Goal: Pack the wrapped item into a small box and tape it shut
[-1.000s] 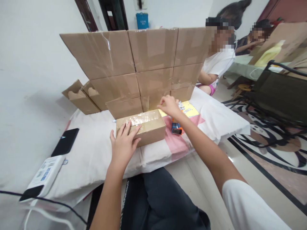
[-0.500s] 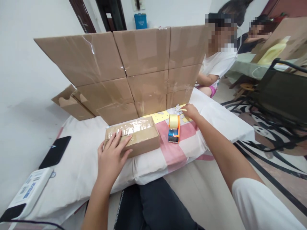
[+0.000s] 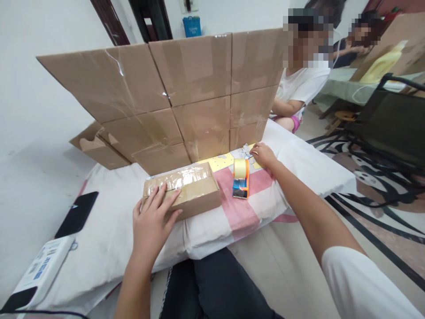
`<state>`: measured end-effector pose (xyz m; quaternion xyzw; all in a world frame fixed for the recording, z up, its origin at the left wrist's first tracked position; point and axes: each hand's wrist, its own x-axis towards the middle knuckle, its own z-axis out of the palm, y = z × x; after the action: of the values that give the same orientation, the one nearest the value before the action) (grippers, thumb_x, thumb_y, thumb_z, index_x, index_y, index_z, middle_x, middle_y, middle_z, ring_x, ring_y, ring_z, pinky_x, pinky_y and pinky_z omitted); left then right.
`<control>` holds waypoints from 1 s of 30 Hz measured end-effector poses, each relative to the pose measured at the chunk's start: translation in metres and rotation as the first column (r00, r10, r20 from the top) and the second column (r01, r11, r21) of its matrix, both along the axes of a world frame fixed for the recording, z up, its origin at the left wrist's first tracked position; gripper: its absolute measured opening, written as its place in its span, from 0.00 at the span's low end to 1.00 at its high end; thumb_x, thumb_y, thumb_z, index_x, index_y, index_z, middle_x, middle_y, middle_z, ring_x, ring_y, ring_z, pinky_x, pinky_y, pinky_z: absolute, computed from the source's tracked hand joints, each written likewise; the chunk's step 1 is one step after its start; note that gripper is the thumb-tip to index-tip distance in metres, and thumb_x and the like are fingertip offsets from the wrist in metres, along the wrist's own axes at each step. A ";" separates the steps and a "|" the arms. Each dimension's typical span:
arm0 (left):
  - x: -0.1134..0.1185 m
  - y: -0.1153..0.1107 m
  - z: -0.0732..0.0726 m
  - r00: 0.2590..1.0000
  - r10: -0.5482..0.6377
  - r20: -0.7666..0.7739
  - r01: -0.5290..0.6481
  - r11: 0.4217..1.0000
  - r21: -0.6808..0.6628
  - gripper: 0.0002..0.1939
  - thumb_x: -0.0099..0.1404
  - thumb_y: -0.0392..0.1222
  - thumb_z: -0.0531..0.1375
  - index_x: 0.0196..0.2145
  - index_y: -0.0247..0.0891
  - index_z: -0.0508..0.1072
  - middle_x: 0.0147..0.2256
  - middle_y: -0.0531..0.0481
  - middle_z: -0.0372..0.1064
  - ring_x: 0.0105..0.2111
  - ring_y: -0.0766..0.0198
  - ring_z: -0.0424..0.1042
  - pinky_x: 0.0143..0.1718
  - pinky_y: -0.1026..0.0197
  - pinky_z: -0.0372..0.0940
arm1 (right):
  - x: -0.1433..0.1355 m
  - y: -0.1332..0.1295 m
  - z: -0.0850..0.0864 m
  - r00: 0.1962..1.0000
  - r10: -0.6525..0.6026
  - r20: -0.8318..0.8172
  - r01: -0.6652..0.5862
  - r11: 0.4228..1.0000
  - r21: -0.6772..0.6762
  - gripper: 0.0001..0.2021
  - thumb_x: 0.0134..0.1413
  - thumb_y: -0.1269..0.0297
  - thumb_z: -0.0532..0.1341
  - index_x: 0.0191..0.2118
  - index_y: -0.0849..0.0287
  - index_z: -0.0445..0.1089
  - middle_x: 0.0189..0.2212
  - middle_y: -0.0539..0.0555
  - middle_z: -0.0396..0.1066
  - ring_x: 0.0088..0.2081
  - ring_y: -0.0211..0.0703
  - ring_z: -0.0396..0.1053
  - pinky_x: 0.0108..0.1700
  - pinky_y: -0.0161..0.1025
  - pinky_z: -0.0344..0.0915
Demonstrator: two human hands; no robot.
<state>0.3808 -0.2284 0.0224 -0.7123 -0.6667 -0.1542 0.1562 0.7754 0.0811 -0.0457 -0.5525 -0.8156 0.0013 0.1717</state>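
Right hand (image 3: 264,155) has moved to paper scraps (image 3: 246,150), right of centre, near tape dispenser (image 3: 241,184); fingers narrow, grip unclear. Left hand (image 3: 151,223) alone, fingers spread, touches cardboard box (image 3: 199,201), lower centre-left.

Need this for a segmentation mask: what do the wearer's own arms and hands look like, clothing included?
The left hand and right hand are bare: no gloves, and no rings, watches, cables or markings visible. The right arm has a loose, plain white short sleeve. No sleeve shows on the left arm; its upper part is out of frame.
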 end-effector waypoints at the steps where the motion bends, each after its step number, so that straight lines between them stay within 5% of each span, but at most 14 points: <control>1: 0.000 -0.001 0.000 1.000 -0.003 -0.008 0.003 1.000 0.008 0.21 0.73 0.47 0.56 0.62 0.49 0.70 0.68 0.44 0.57 0.67 0.46 0.59 0.61 0.40 0.55 | 0.000 0.000 -0.001 1.000 -0.010 -0.006 0.010 1.000 0.015 0.15 0.65 0.66 0.56 0.45 0.60 0.80 0.48 0.62 0.72 0.49 0.52 0.64 0.52 0.44 0.59; 12: -0.001 -0.002 -0.006 0.999 -0.009 -0.042 0.012 0.998 0.065 0.22 0.72 0.47 0.56 0.62 0.50 0.70 0.68 0.45 0.58 0.66 0.45 0.61 0.58 0.40 0.58 | -0.001 -0.003 -0.005 0.995 0.104 0.003 -0.104 0.994 0.026 0.15 0.63 0.66 0.56 0.44 0.59 0.81 0.46 0.62 0.73 0.47 0.52 0.63 0.49 0.44 0.58; 24: 0.000 -0.002 -0.004 1.000 -0.015 -0.022 0.017 0.997 0.073 0.22 0.72 0.47 0.56 0.62 0.49 0.70 0.68 0.44 0.59 0.66 0.45 0.61 0.58 0.40 0.58 | 0.003 -0.005 -0.020 0.919 -0.114 -0.376 0.133 0.991 0.025 0.14 0.61 0.66 0.55 0.40 0.62 0.78 0.43 0.62 0.76 0.44 0.50 0.67 0.50 0.44 0.62; 30: 0.001 -0.003 -0.003 1.000 -0.014 -0.003 0.014 0.998 0.057 0.22 0.72 0.48 0.56 0.62 0.49 0.70 0.68 0.44 0.58 0.66 0.44 0.61 0.59 0.39 0.58 | -0.008 -0.020 -0.002 0.777 -0.197 -0.598 0.257 0.966 0.016 0.09 0.57 0.65 0.57 0.34 0.61 0.74 0.35 0.60 0.76 0.36 0.46 0.69 0.43 0.44 0.65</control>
<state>0.3819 -0.2312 0.0191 -0.7122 -0.6569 -0.1735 0.1763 0.7672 0.0611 -0.0473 -0.6097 -0.6479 0.1129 0.4425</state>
